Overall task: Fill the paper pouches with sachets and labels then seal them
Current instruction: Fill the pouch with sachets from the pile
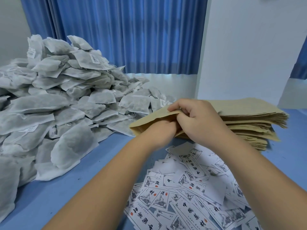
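A tan paper pouch (149, 119) is lifted off the stack of pouches (249, 120) at centre right. My right hand (197, 118) pinches the pouch's upper edge at its mouth. My left hand (159, 131) reaches into the opening, its fingers hidden inside, so I cannot tell what they hold. A large heap of white sachets (63, 103) fills the left of the blue table. Printed paper labels (191, 188) lie scattered in the foreground on the right, under my forearms.
The blue table (66, 188) shows a bare strip between the sachet heap and the labels. Blue curtains (126, 34) hang behind, with a white wall (249, 47) at the right.
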Motion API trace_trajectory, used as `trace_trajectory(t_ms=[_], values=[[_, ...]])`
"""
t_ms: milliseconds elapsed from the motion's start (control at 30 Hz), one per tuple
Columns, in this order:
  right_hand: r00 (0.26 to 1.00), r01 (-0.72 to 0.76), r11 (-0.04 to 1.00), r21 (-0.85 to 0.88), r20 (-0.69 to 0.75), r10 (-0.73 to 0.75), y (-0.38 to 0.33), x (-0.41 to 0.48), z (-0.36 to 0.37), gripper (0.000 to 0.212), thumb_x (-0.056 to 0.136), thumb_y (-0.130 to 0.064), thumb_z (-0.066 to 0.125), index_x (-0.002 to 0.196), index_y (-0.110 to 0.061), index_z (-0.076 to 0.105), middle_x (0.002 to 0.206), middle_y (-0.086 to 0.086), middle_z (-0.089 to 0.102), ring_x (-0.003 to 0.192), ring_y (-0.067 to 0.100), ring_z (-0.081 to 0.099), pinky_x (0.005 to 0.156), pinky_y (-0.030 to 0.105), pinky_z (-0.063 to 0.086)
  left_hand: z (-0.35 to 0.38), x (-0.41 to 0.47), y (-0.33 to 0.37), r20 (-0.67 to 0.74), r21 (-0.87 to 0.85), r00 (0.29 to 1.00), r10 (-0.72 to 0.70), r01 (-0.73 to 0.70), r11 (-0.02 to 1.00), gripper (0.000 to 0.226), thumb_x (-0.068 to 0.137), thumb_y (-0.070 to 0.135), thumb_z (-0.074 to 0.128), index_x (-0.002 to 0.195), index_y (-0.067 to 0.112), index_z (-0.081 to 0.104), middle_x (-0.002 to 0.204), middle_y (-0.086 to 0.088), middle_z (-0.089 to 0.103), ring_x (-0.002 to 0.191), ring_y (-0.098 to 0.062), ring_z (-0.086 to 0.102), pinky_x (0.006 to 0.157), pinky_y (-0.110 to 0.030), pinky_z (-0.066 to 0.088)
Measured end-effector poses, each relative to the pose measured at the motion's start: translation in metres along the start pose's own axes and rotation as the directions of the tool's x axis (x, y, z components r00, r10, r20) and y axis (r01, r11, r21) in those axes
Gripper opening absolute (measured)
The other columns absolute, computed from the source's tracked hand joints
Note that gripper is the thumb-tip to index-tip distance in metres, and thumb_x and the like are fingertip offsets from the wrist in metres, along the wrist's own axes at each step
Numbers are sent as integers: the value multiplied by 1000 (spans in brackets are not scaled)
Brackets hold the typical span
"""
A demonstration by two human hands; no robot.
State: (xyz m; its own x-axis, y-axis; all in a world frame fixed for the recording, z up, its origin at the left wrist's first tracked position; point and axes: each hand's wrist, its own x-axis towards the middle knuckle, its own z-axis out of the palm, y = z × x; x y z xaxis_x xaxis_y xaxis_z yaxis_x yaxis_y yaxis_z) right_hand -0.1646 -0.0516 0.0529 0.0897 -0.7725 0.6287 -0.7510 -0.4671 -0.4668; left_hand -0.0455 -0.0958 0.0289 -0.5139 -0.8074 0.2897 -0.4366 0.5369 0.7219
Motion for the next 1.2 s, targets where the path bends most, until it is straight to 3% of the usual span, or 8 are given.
trace_trajectory(t_ms=[167, 300, 400, 533, 667, 833, 1067, 1200], values=[[997, -69, 997, -40, -31, 67, 6, 1, -5, 31, 80, -8, 51, 91, -30, 69, 51, -27, 51, 55, -3, 47, 53, 18, 32, 1, -4, -5, -43, 205, 998, 45, -35, 978, 28, 97, 29, 42, 71, 29, 53, 77, 9, 59, 80, -15, 57, 66, -27, 42], [994, -102, 988, -118, -47, 97, 9, 0, -8, 32, 78, -12, 51, 96, -33, 67, 50, -10, 45, 57, 9, 45, 58, 28, 35, -1, -30, -18, -262, 581, 887, 381, -170, 796, 30, 95, 28, 40, 89, 14, 67, 80, 2, 65, 76, -19, 58, 65, -32, 44], [994, -110, 983, -148, -46, 104, 10, 0, -10, 31, 79, -14, 53, 99, -33, 67, 54, -10, 43, 63, 16, 46, 62, 29, 37, 6, -48, -14, -145, 577, 802, 579, -407, 708, 29, 90, 24, 42, 75, 11, 63, 65, 2, 55, 61, -17, 50, 58, -29, 41], [992, -120, 984, -133, -53, 114, 13, 0, -14, 32, 78, -14, 53, 99, -34, 68, 53, -11, 43, 61, 14, 45, 61, 28, 36, 36, -56, -3, 87, 578, 877, 472, -431, 693, 35, 91, 33, 37, 69, 13, 56, 63, 3, 52, 60, -19, 49, 53, -36, 42], [991, -122, 984, -128, -71, 113, 16, 2, -18, 34, 78, -12, 52, 98, -34, 69, 51, -13, 40, 57, 7, 42, 60, 27, 35, 59, -48, -4, 79, 652, 963, 256, -244, 717, 46, 96, 52, 38, 103, 15, 64, 104, -1, 58, 100, -20, 52, 78, -32, 43], [989, -130, 983, -130, -81, 120, 21, 3, -23, 33, 79, -12, 51, 97, -34, 69, 50, -11, 42, 59, 10, 45, 58, 28, 37, 68, -50, -12, 175, 657, 977, 125, -211, 724, 48, 93, 58, 43, 111, 17, 60, 108, 0, 57, 104, -22, 49, 83, -34, 37], [988, -139, 981, -133, -83, 129, 23, 3, -24, 33, 79, -12, 52, 96, -36, 68, 49, -9, 43, 59, 12, 47, 61, 30, 43, 60, -52, -6, 101, 526, 971, 217, -237, 817, 43, 90, 52, 54, 128, 32, 54, 112, 7, 63, 111, -15, 48, 91, -29, 32], [986, -154, 979, -134, -90, 142, 24, 3, -27, 34, 79, -14, 52, 95, -39, 68, 47, -15, 46, 58, 10, 47, 61, 30, 43, 32, -56, -2, 128, 457, 824, 553, -543, 704, 33, 89, 39, 63, 116, 20, 66, 97, 8, 66, 97, -14, 56, 88, -37, 43]])
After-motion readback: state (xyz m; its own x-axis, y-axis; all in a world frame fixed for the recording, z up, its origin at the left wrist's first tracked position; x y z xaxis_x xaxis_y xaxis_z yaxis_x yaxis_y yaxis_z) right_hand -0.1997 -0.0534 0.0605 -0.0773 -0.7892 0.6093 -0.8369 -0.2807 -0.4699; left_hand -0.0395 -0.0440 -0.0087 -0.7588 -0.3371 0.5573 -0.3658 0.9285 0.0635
